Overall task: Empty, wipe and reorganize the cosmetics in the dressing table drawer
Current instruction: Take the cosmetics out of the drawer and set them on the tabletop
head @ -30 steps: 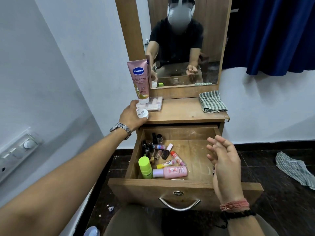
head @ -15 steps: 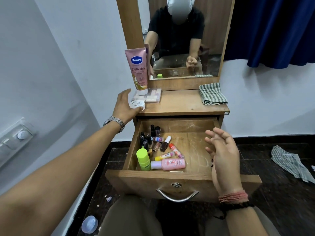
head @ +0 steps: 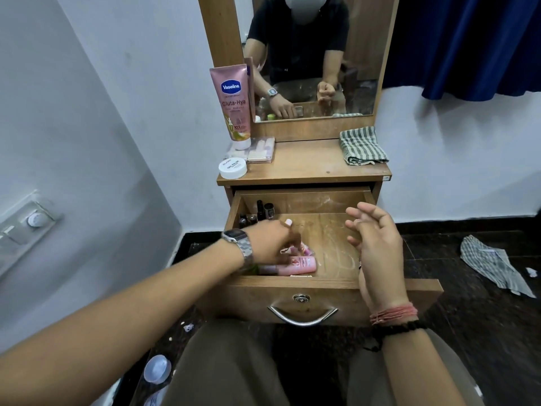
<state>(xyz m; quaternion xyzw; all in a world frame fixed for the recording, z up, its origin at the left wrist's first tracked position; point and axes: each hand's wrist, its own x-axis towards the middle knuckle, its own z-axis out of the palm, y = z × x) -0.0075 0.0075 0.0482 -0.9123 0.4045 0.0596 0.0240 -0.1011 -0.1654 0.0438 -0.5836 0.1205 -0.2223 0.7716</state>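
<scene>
The wooden drawer [head: 322, 284] of the dressing table stands pulled out. My left hand [head: 269, 243], a watch on its wrist, reaches down into the drawer's left half; its fingers are on the small tubes just above a pink bottle [head: 301, 264] that lies on its side. Blur hides whether they grip anything. Several dark nail polish bottles [head: 263, 210] stand in the back left corner. My right hand [head: 377, 244] hovers over the bare, dusty right half, fingers loose, holding nothing. A pink Vaseline tube [head: 232, 104], a white jar [head: 232, 169] and a flat clear pack [head: 260, 150] are on the tabletop.
A folded striped cloth [head: 363, 146] lies at the tabletop's right, below the mirror [head: 307, 54]. Another striped cloth [head: 494, 265] lies on the dark floor to the right. A round lid [head: 157, 369] is on the floor by my left knee. The wall is close on the left.
My left hand let go of the white jar on the tabletop and dropped into the drawer onto the small tubes. The right hand stayed above the drawer's right side.
</scene>
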